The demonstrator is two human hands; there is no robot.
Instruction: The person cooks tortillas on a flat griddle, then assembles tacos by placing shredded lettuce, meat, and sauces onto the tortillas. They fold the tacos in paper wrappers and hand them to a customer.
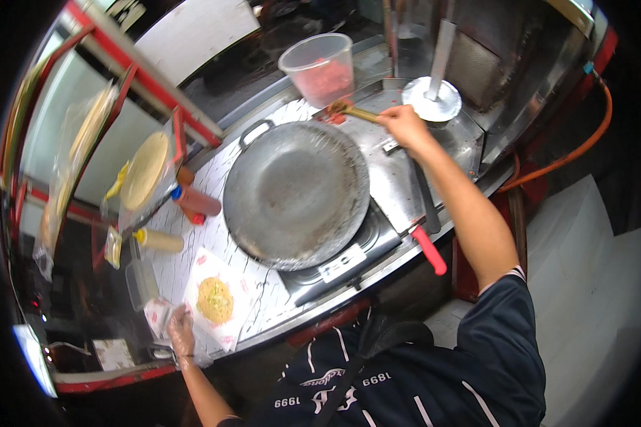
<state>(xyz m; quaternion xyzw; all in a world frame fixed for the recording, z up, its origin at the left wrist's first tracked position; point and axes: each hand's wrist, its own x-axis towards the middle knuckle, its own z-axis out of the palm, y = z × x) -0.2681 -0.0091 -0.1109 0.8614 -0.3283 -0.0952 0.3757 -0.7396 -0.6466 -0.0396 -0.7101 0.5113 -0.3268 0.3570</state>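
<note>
My right hand [404, 127] is closed around a long gold-brown tool that looks like tongs [364, 113]. The tool's far end rests among reddish meat pieces [332, 117] on a metal tray [388, 171]. In a clear plastic glove, my left hand [182, 333] lies at the left edge of a white paper sheet [236, 313], fingers mostly stretched out. On that sheet sits a round flatbread [215, 299] with pale green shreds on top. Between my hands, a large dark domed pan [295, 192] covers most of a portable stove [349, 260].
Behind the pan stands a clear tub [319, 67] of reddish food. An upright metal spit [434, 96] rises from the tray. A red-handled knife [429, 249] juts over the counter's front edge. Squeeze bottles [196, 200] and stacked flatbreads [145, 171] are at left.
</note>
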